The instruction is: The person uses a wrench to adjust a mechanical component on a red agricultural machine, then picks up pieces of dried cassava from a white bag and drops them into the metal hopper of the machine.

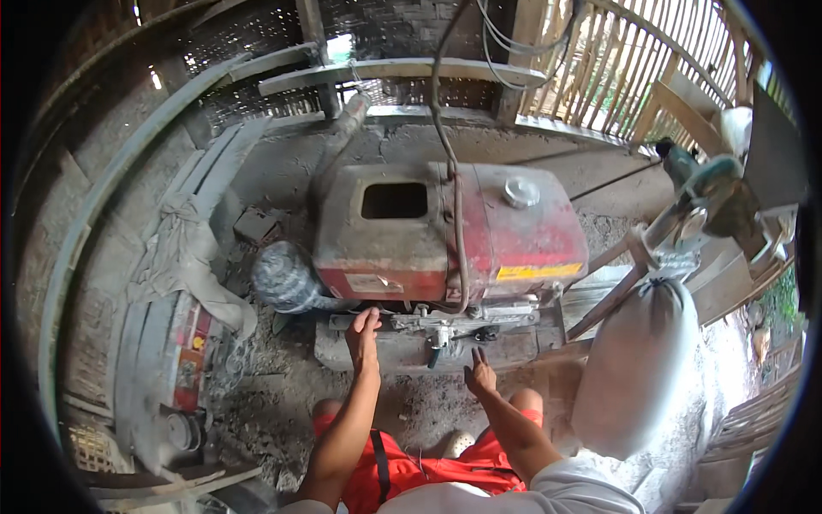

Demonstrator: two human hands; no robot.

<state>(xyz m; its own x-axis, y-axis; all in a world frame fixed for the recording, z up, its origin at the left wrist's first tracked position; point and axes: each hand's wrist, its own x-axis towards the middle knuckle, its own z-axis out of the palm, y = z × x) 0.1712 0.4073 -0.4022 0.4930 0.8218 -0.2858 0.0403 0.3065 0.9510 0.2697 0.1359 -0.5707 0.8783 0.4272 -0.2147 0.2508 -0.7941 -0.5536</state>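
Note:
A dusty red and grey diesel engine (518, 227) sits in front of me, with a square opening in its grey top and a round metal cap (521, 192) on the red tank. My left hand (364, 337) is raised at the engine's lower left front, seen edge-on, fingers stretched upward and no object visible in it. Lower and to the right, my right hand (479, 373) points its fingers toward the engine base, apart from a small black lever (485, 333). Between the hands, a valve-like fitting (440, 336) hangs from the engine's front.
A rounded, dust-coated canister (285, 277) juts from the engine's left. Draped cloth (184, 248) hangs over boards at left, above a red machine (190, 364). A full white sack (635, 368) stands at right below a green machine (717, 180). A brown hose (455, 197) crosses the engine.

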